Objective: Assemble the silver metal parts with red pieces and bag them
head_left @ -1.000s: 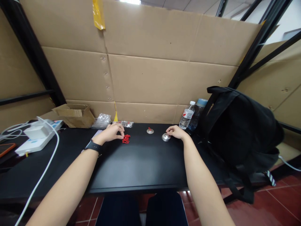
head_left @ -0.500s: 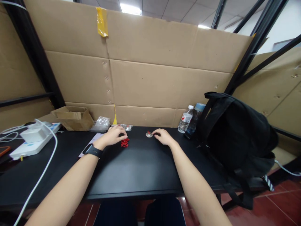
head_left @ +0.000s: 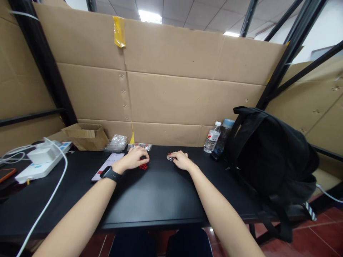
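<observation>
My left hand [head_left: 136,157], with a dark watch on the wrist, is closed over a bunched red cord [head_left: 143,166]. Thumb and fingers curl down onto the cord's upper part and hide some of it; its loops lie on the black table. To the right, my right hand [head_left: 180,159] pinches a small, shiny round disc [head_left: 169,157] with a bit of red on it. The fingertips cover much of this disc, which is on or just above the table.
Left of my left arm lies a lit phone [head_left: 107,166]. Farther left are a white power strip [head_left: 44,166] with cables and a cardboard box [head_left: 87,137]. Clear plastic bags [head_left: 117,142] lie near the cardboard wall. Bottles [head_left: 212,138] and a black backpack [head_left: 270,157] stand at the right.
My right hand has moved left onto the disc, covering more of it. My left hand has shifted right over the red cord. The view has tilted slightly upward.
</observation>
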Demonstrator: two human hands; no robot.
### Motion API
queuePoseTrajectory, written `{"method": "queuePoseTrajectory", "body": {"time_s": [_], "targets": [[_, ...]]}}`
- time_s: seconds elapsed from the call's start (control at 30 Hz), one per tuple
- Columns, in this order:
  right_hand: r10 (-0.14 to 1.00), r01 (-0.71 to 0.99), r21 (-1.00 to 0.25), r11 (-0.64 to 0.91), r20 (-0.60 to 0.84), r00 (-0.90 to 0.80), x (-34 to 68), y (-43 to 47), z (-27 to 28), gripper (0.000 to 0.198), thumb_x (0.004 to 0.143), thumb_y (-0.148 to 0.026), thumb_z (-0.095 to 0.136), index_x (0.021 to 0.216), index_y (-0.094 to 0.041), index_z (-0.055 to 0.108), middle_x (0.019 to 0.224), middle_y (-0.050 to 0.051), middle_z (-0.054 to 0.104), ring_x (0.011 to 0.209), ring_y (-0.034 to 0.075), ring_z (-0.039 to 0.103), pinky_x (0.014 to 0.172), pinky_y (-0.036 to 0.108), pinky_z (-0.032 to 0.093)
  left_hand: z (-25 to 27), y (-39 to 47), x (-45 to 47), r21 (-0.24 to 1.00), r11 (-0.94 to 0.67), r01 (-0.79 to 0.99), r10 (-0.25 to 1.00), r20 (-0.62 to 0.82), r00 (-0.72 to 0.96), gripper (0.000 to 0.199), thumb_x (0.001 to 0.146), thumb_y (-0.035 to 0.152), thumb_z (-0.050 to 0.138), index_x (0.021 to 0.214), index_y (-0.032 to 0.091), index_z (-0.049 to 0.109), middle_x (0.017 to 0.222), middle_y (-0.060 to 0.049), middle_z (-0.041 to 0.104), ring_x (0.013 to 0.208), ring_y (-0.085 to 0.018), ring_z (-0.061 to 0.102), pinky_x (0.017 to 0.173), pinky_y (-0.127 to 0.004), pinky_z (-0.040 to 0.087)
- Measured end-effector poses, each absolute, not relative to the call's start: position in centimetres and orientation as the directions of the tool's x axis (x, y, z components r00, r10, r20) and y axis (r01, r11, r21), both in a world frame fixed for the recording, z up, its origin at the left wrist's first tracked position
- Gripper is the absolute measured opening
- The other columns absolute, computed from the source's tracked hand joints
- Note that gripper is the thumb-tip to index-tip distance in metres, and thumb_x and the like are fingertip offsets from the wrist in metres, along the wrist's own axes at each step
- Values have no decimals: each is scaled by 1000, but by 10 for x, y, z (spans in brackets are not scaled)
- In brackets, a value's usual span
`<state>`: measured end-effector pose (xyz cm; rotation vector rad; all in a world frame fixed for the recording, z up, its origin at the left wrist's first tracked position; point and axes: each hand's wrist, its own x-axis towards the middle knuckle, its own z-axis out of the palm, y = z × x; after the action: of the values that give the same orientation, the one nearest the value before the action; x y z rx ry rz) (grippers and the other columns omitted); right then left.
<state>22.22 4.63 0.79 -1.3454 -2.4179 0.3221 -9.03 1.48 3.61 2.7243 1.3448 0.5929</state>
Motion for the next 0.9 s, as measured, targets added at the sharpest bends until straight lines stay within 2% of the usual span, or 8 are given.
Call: {"method": "queuePoseTrajectory", "body": {"time_s": [0.1,0.2,0.3,0.37,0.5,0.6,0.73,0.9], "targets": [[835,680,-490,545,249,-490,220,48,8,41,90,-13,50,118,-31,75,133,4,69,126,28,57,105,53,40,33,16,-90,196,-648,736,752,322,576,29,96,44,55,88,26,75,100,-5,73,104,-25,63,100,-41,42],[792,439,-681,587,370,-485,215,48,13,37,89,-16,53,117,-23,76,128,9,71,120,24,64,108,44,43,30,18,-87,254,-695,672,714,351,606,26,95,44,58,93,27,77,105,-5,73,105,-24,64,103,-40,44],[815,165,-850,500,397,-422,206,41,21,37,87,-23,59,120,-22,74,124,9,74,116,23,67,106,42,46,28,18,-77,362,-732,578,679,459,573,25,95,43,59,107,29,77,119,-6,69,115,-24,62,107,-40,45],[839,29,-910,414,369,-399,200,33,26,39,85,-25,62,123,-23,73,123,8,74,114,23,68,102,41,48,28,15,-66,400,-728,557,675,561,479,27,96,42,59,113,29,75,124,-7,66,120,-24,60,109,-41,45],[860,-116,-952,284,306,-408,188,20,30,42,82,-27,69,124,-25,72,128,8,72,112,24,69,94,38,52,30,7,-45,373,-704,604,629,723,286,23,94,41,63,111,31,76,127,-6,61,123,-25,57,111,-46,44],[857,-149,-961,234,276,-435,182,13,30,48,78,-31,77,126,-24,71,118,9,76,108,26,73,96,40,52,30,1,-36,344,-680,648,593,778,209,19,93,40,66,105,30,77,126,-6,60,121,-26,56,108,-46,44],[856,-183,-965,189,253,-451,178,8,28,61,70,-32,86,127,-20,68,100,8,79,104,26,74,102,45,52,30,-2,-34,311,-631,711,599,778,190,16,93,38,67,98,28,78,122,-6,61,118,-26,55,107,-47,42],[871,-143,-947,288,321,-371,171,6,27,60,62,-31,90,117,-21,68,115,8,71,90,22,76,89,39,61,31,-5,-31,298,-620,726,618,755,218,16,95,36,64,95,27,77,121,-7,61,118,-26,54,107,-47,40]]}}
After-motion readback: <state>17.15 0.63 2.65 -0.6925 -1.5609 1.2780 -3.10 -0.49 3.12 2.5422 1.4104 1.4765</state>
